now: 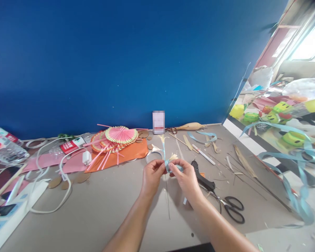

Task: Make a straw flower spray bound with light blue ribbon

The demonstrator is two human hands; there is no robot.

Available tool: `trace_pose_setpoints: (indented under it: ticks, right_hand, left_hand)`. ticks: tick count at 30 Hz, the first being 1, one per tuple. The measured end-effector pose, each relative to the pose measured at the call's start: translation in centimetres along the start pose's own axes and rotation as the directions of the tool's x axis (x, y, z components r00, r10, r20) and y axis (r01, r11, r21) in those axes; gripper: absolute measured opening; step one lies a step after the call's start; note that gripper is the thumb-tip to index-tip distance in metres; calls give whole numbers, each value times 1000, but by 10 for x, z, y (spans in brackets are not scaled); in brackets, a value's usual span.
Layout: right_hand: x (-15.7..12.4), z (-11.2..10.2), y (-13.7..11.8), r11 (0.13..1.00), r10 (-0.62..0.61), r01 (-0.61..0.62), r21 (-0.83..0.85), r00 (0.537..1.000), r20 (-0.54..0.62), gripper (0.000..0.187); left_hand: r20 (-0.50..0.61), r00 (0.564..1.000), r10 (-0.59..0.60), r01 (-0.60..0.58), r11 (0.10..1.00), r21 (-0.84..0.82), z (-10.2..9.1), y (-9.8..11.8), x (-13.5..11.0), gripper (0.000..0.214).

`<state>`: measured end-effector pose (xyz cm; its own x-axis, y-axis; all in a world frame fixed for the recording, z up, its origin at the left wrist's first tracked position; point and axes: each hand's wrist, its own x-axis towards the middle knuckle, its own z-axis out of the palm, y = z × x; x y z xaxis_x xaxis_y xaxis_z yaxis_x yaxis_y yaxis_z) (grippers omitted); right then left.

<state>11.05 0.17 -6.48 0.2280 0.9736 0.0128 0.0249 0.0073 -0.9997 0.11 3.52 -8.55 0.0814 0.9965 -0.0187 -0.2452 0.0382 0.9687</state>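
My left hand point(152, 175) and my right hand point(185, 176) meet above the middle of the table, both pinched on a small piece of light blue ribbon point(170, 165) wrapped round a thin stick with cream petals at its top point(163, 139). The stick runs down past my hands toward me. A black glue gun point(202, 178) lies just right of my right hand. Black-handled scissors point(233, 207) lie further right and nearer to me.
Pink and yellow pleated paper fans point(120, 135) sit on orange paper point(128, 152) at the back left. A white cable and charger point(86, 157) trail left. Long blue ribbon point(299, 196) loops at the right. Dry leaf strips point(243, 161) are scattered there. A blue wall stands behind.
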Motion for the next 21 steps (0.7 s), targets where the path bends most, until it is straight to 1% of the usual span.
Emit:
trace_pose_setpoints:
  ticks: [4,7,11,16,19,21]
  right_hand:
    - [3,10,6,972,81,-73,225,996,-27,27]
    - [4,14,8,956,79,-66,287,996,-34,24]
    - [7,15,11,963,56,-40,267,997,-53,21]
    - [9,13,15,973,38,-14,228,994,-100,15]
    - [10,11,15,978,34,-11,208,994,-107,15]
    - [10,10,15,981,26,-5,193,994,-102,16]
  left_hand:
    - [26,1000,17,-16,1000,-24,2,0,-1,23]
    - [42,999,4,-1,998,-60,2,0,-1,25]
    - [34,999,-31,33,997,-66,0,-2,2,25]
    - [95,992,-80,90,990,-108,-2,-4,3,24]
    - [130,984,-125,141,982,-124,-3,-4,4,26]
    - [141,981,-133,149,982,-117,-3,-4,4,26]
